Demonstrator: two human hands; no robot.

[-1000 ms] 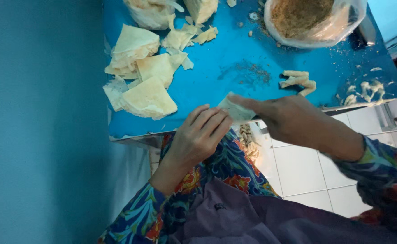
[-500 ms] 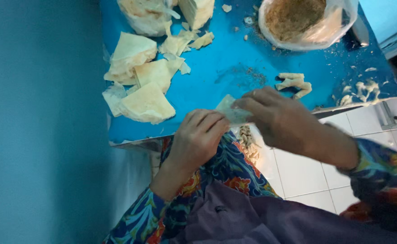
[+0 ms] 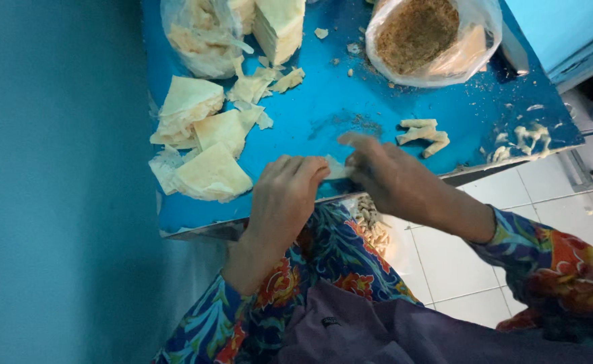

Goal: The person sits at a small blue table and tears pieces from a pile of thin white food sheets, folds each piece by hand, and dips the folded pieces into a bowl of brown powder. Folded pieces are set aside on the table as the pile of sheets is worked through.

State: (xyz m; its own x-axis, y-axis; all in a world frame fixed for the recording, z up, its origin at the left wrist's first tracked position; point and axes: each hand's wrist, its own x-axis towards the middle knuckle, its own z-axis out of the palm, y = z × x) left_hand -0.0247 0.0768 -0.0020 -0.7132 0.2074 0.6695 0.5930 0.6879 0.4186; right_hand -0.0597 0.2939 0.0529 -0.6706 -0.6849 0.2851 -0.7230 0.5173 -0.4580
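Both hands meet at the near edge of the blue table (image 3: 404, 101), centre of frame. Left hand (image 3: 286, 195) and right hand (image 3: 384, 175) each pinch one end of a small pale wrapper (image 3: 337, 170), fingers curled onto it. The wrapper spans the gap between the fingertips, just above the table edge; only a small part shows, so I cannot tell whether it is filled.

Edges: the table's near edge runs under both hands, from lower left up to the right. Left of it is a flat teal wall (image 3: 53, 182), close beside the left forearm. Below and right of the edge is white tiled floor (image 3: 458, 263), open. A pile of small rolled pieces (image 3: 372, 229) sits below the edge, just under the right wrist.

Open room: a bare blue patch lies directly above the hands, mid-table.

Outward:
- Left of the hands: stack of folded wrapper sheets (image 3: 209, 168), more scraps (image 3: 262, 87) above it.
- Right of the hands: three finished rolls (image 3: 421, 131), near the right fingers but apart.
- Far right edge: pale bits (image 3: 522, 138).
- Upper left: plastic bag (image 3: 202, 34) with sheets, wrapper block (image 3: 279, 23) beside it.
- Upper right: bag of brown filling (image 3: 421, 34), crumbs scattered around it.

Floral sleeves (image 3: 552, 263) at the bottom of frame.
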